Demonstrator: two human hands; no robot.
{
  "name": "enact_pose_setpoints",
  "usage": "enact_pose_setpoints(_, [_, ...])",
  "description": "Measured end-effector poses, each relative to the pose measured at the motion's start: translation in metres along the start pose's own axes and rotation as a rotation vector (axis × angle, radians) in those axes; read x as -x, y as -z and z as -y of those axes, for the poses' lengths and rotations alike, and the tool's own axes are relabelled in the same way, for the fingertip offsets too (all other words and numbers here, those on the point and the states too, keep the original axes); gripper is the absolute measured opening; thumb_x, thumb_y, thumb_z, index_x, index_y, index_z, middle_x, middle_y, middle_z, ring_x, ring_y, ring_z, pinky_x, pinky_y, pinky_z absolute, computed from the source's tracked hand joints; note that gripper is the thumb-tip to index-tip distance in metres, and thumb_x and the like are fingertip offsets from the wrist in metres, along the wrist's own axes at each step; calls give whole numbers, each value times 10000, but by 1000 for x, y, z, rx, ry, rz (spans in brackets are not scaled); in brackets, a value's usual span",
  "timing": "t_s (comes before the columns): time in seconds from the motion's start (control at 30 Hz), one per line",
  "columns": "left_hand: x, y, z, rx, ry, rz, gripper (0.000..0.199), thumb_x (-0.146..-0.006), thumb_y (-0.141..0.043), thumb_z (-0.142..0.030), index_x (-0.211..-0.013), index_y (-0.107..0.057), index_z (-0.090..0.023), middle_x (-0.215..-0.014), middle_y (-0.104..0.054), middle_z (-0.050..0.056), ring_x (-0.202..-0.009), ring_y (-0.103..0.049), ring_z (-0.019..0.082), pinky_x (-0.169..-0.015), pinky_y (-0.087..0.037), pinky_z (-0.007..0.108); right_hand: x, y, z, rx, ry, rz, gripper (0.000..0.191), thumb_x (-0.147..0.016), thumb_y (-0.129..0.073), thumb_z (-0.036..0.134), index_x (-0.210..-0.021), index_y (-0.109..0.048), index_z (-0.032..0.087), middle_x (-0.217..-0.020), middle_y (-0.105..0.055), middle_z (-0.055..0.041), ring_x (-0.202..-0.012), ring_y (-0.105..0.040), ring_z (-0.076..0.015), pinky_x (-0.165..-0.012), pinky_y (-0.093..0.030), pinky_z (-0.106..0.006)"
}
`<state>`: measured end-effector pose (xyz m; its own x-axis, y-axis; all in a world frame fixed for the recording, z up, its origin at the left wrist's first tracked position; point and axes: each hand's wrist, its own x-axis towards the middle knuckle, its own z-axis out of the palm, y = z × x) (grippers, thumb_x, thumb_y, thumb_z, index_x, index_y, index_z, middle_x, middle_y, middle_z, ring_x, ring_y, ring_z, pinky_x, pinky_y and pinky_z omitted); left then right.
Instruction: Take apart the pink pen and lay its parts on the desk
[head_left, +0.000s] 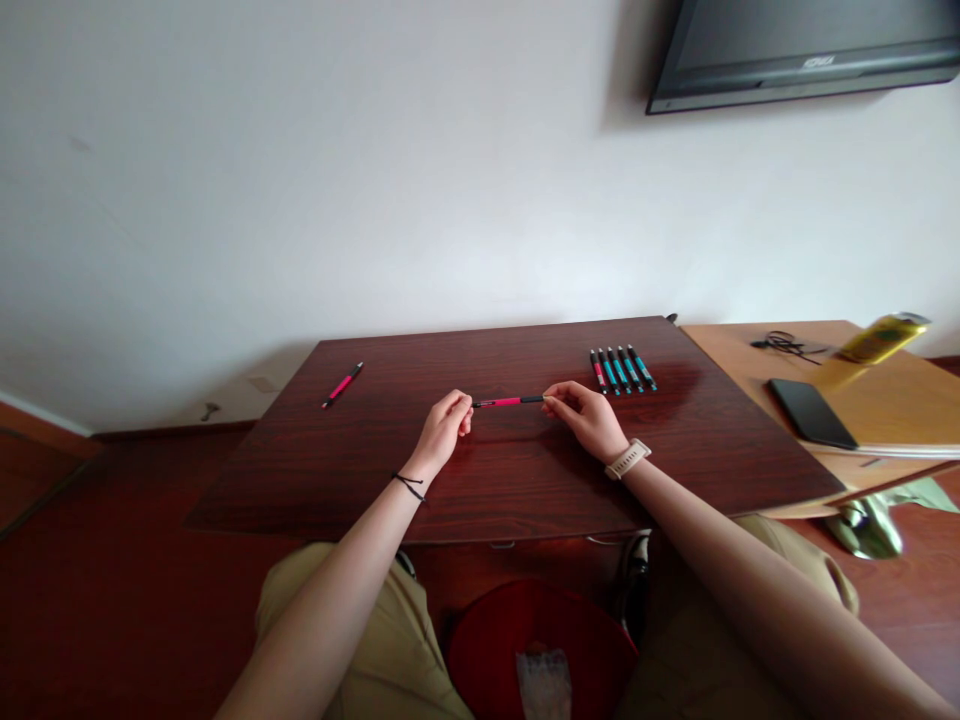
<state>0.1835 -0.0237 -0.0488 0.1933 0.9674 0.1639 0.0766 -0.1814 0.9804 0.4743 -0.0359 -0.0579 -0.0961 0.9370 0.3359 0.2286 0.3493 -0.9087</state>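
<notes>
A pink pen with black ends [507,402] is held level just above the dark wooden table [525,480]. My left hand [448,424] pinches its left end and my right hand [587,414] pinches its right end. A second pink pen [343,384] lies alone at the table's far left. A row of several pens [622,369], one pink and the others blue, lies side by side at the far right of the table, just beyond my right hand.
A lighter wooden desk [885,400] adjoins on the right with a black phone [812,413], a yellow can [883,337] and a tangled black cable [784,345]. A wall-mounted screen [802,50] hangs above. A red seat [540,640] shows between my knees.
</notes>
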Motion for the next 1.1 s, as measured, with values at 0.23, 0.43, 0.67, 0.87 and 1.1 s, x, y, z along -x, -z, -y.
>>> enact_pose_setpoints(0.23, [-2,-3,5,-19,-5,-50,468,-1022,-587,-578,-761,-525,-195,-673,-470,-26,-566,-446,106,-542,-364,244,0,0,1,-12,-2,3,347,-961,-725,567,-1046,-714,231,-930,-787,-62,-846,-750,-244,-792,-607,-374])
enact_pose_setpoints(0.43, [0,-2,-3,-4,12,-26,379,-1007,-592,-525,-822,-556,-197,-674,-527,-20,-591,-512,122,-557,-383,243,-1,1,0,5,-6,-12,338,-965,-721,559,-1047,-716,231,-935,-789,-65,-843,-750,-246,-784,-602,-374])
enact_pose_setpoints(0.67, [1,-2,-4,32,7,2,348,-1006,-584,-452,-777,-489,-207,-666,-482,-36,-587,-476,116,-565,-352,246,0,1,0,-1,-1,0,348,-965,-716,570,-1055,-712,233,-919,-784,-64,-836,-745,-249,-791,-599,-382])
enact_pose_setpoints(0.87, [0,-2,-3,110,15,12,418,-1017,-588,-495,-748,-444,-210,-665,-449,-41,-583,-447,111,-569,-345,253,0,1,1,-5,-1,-1,352,-970,-709,572,-1057,-711,231,-926,-783,-62,-844,-745,-244,-797,-597,-373])
enact_pose_setpoints(1.1, [0,0,0,104,12,-41,409,-1004,-611,-502,-763,-468,-204,-704,-504,-26,-601,-476,107,-560,-352,242,0,2,1,-9,-2,-9,378,-959,-712,596,-1054,-710,230,-932,-785,-67,-848,-746,-245,-799,-604,-375])
